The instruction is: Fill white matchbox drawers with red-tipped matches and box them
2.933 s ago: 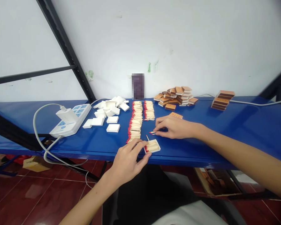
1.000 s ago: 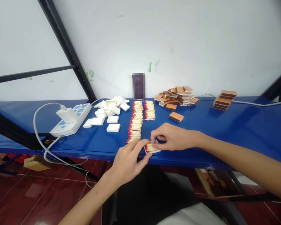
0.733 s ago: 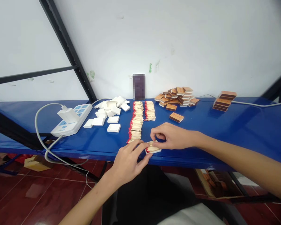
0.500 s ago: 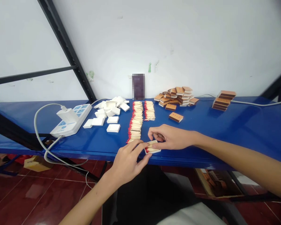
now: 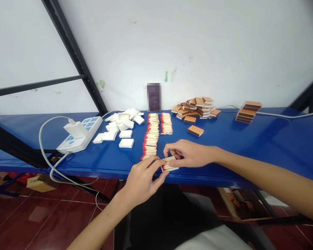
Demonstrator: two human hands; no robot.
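Observation:
At the front edge of the shelf, a white matchbox tray [image 5: 175, 159] holds red-tipped matches [image 5: 167, 166]. My left hand [image 5: 143, 178] grips the tray's left end between thumb and fingers. From the right, my right hand [image 5: 190, 153] reaches over it, thumb on the matches and other fingers curled beyond the far rim; its fingertips are partly hidden. Just past the hands lie a long row of matches [image 5: 151, 133] and a shorter row [image 5: 166, 124]. White trays [image 5: 126, 143] are heaped to the left. One orange-brown matchbox sleeve [image 5: 195, 131] lies flat beyond my right hand.
More sleeves [image 5: 203, 107] are piled at the back, with a leaning stack of sleeves [image 5: 246, 113] farther right. A power strip [image 5: 79, 135] with a looping white cable [image 5: 41, 139] occupies the left side. A dark pixelated rectangle [image 5: 154, 97] stands against the wall. Black posts [image 5: 75, 52] frame the blue shelf [image 5: 250, 149].
Hardly anything differs. My right hand has shifted very slightly over the tray; my left hand keeps its grip. The camera view has moved a little.

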